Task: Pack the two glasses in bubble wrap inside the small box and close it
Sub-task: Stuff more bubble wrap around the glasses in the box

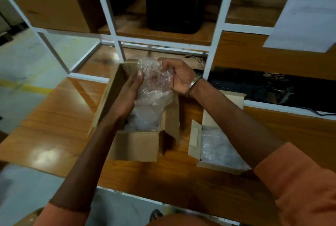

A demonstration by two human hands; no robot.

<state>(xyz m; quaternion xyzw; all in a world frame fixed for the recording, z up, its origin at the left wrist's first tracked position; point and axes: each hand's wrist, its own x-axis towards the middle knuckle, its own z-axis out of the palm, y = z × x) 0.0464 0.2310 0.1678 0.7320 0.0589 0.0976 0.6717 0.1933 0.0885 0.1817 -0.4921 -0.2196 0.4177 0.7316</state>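
Wooden tabletop (60, 127) carried small box (134, 145), flaps open. Above it, bubble-wrapped bundle (154, 87): right hand (180, 78) fingers curled around, left hand (127, 96) fingers straight, pressed against. Second open box (195, 138) just right.

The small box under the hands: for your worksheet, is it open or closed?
Open. The small box has its flaps standing up, and the bubble wrap bundle sticks out above them.

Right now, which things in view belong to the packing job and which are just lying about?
Job: bubble-wrapped bundle, held by left hand and right hand; small box.
Lying about: second open box, black case, white sheet.
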